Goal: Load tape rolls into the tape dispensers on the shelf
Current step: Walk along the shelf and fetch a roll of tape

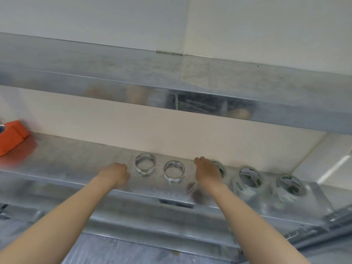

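The shelf [76, 164] is dull brushed metal; the tape rolls [250, 179] are clear glossy plastic; the dispenser [11, 137] is orange plastic.

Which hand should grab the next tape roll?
Probably the right hand. It is already over a thick tape roll on the shelf, with two more rolls beside it. The left hand is closed, next to two thin clear rings that look nearly used up.

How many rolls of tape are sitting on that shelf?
5. Two thin rolls, one and another, lie between the hands. One roll sits partly hidden behind the right hand. Two thicker rolls and lie further right. More may be hidden.
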